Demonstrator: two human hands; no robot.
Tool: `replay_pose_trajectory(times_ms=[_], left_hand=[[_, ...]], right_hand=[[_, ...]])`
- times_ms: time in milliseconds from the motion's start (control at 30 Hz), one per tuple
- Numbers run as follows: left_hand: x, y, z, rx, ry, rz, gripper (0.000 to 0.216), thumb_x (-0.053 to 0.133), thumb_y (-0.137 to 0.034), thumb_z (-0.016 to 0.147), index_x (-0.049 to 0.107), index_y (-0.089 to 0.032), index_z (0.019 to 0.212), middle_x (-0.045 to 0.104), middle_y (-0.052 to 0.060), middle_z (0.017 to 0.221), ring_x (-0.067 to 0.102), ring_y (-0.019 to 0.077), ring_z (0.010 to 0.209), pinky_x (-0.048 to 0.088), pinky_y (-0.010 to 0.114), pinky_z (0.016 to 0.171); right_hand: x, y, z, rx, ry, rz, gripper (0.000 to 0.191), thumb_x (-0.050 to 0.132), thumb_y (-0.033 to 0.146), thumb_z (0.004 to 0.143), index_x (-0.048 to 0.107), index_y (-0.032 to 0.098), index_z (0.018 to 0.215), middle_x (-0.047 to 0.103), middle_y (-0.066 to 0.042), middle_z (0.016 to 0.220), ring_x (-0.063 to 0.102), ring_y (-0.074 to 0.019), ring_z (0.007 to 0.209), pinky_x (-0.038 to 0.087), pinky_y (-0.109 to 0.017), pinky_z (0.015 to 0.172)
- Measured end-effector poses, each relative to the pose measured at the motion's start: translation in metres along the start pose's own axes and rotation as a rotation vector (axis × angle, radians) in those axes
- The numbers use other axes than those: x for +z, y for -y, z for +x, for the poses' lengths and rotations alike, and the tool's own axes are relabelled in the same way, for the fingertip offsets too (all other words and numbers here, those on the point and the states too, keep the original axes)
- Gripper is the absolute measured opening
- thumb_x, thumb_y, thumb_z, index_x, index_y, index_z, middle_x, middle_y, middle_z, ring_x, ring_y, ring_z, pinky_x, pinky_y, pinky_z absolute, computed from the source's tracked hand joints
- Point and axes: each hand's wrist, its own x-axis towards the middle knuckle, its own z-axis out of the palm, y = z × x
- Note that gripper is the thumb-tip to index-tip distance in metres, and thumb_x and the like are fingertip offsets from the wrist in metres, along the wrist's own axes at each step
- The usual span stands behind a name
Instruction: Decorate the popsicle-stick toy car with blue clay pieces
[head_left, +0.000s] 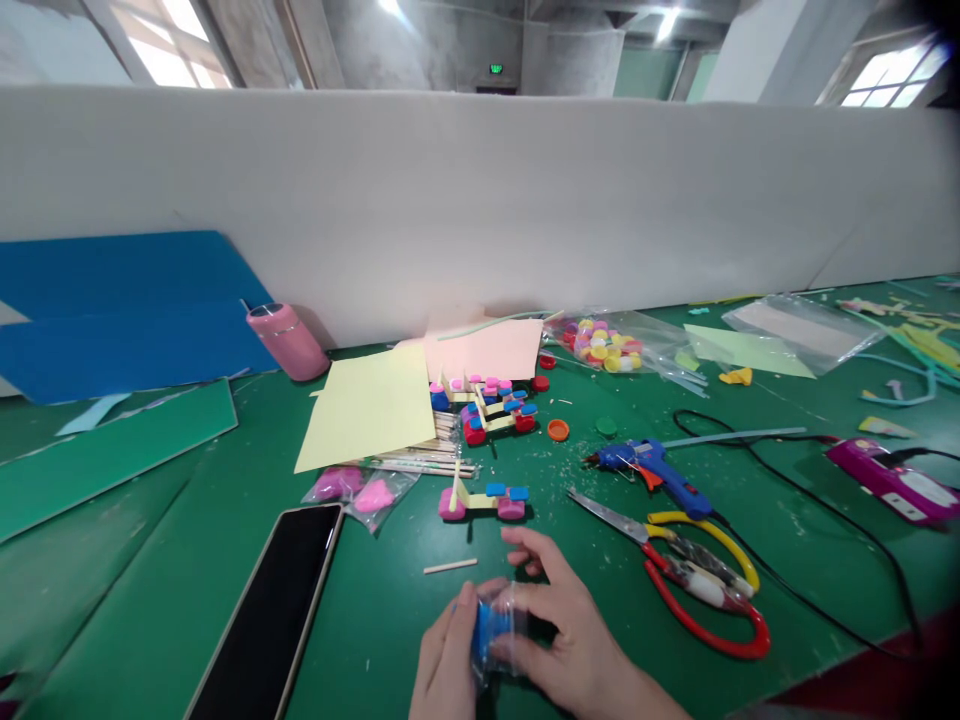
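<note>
A clear plastic bag with a blue lump inside is held between my two hands low in the view. My left hand grips its left side, thumb uppermost. My right hand pinches the right side with thumb and a finger, while other fingers reach forward. Just beyond lies a short white stick. Farther out stands a small model car with pink wheels and blue pieces on a pale strip. Behind it sit more such cars, one with red wheels.
Scissors, a blue glue gun and its cord lie to the right. A phone is at left, near bagged pink lumps, yellow paper and sticks. A pink cup and a bag of bottle caps are by the white partition.
</note>
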Motion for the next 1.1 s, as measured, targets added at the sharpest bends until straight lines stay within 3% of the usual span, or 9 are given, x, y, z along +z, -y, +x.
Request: replay_pose_trajectory(times_ms=[233, 400, 567, 733, 833, 967, 1100], left_hand=[[-0.003, -0.006, 0.005, -0.127, 0.145, -0.25, 0.028, 0.052, -0.038, 0.072, 0.07, -0.017, 0.074, 0.071, 0.008, 0.08, 0.063, 0.0235, 0.079, 0.048, 0.033, 0.071], [0.001, -0.001, 0.004, -0.171, 0.147, -0.321, 0.025, 0.054, -0.035, 0.072, 0.07, -0.016, 0.076, 0.07, 0.008, 0.091, 0.061, 0.024, 0.091, 0.048, 0.03, 0.072], [0.005, 0.004, 0.006, -0.222, 0.175, -0.389, 0.025, 0.052, -0.034, 0.073, 0.07, -0.017, 0.077, 0.071, 0.008, 0.086, 0.063, 0.0227, 0.082, 0.048, 0.03, 0.07], [-0.001, -0.001, 0.008, -0.207, 0.2, -0.355, 0.03, 0.051, -0.039, 0.073, 0.07, -0.016, 0.077, 0.071, 0.008, 0.076, 0.063, 0.0223, 0.074, 0.047, 0.031, 0.07], [-0.004, -0.007, 0.007, -0.178, 0.187, -0.339, 0.027, 0.055, -0.039, 0.071, 0.07, -0.017, 0.078, 0.07, 0.006, 0.076, 0.062, 0.0213, 0.075, 0.046, 0.029, 0.07], [-0.005, -0.008, 0.005, -0.083, 0.179, -0.258, 0.019, 0.062, -0.034, 0.067, 0.068, -0.017, 0.076, 0.067, 0.003, 0.076, 0.057, 0.0174, 0.075, 0.043, 0.025, 0.068], [-0.007, -0.002, 0.005, 0.062, 0.263, -0.076, 0.021, 0.06, -0.034, 0.071, 0.061, -0.015, 0.061, 0.053, -0.002, 0.055, 0.045, 0.0101, 0.055, 0.037, 0.02, 0.054]], right_hand=[[-0.002, 0.004, 0.0, -0.032, 0.082, 0.023, 0.025, 0.063, 0.024, 0.069, 0.064, 0.027, 0.094, 0.03, -0.003, 0.134, 0.042, -0.0223, 0.112, 0.034, -0.034, 0.093], [0.002, 0.001, -0.001, -0.033, 0.079, 0.034, 0.028, 0.064, 0.026, 0.07, 0.063, 0.028, 0.098, 0.026, -0.002, 0.138, 0.043, -0.0227, 0.112, 0.035, -0.033, 0.092], [0.0, 0.003, 0.001, 0.009, 0.062, 0.01, 0.024, 0.064, 0.02, 0.067, 0.066, 0.026, 0.091, 0.033, -0.003, 0.133, 0.042, -0.022, 0.113, 0.034, -0.032, 0.093], [-0.004, 0.006, 0.002, 0.009, 0.091, 0.032, 0.018, 0.066, 0.018, 0.065, 0.066, 0.023, 0.083, 0.037, -0.004, 0.13, 0.037, -0.0228, 0.118, 0.034, -0.031, 0.093], [-0.005, 0.004, 0.001, 0.023, 0.029, 0.097, 0.017, 0.066, 0.018, 0.066, 0.065, 0.022, 0.082, 0.038, -0.005, 0.128, 0.041, -0.0221, 0.115, 0.036, -0.03, 0.09], [-0.005, -0.001, 0.001, 0.026, -0.114, 0.185, 0.015, 0.064, 0.017, 0.069, 0.064, 0.021, 0.084, 0.04, -0.006, 0.124, 0.044, -0.0212, 0.11, 0.037, -0.03, 0.089], [-0.006, -0.004, 0.001, -0.003, -0.115, 0.21, 0.018, 0.064, 0.021, 0.07, 0.065, 0.022, 0.088, 0.04, -0.006, 0.123, 0.045, -0.0217, 0.109, 0.038, -0.031, 0.088]])
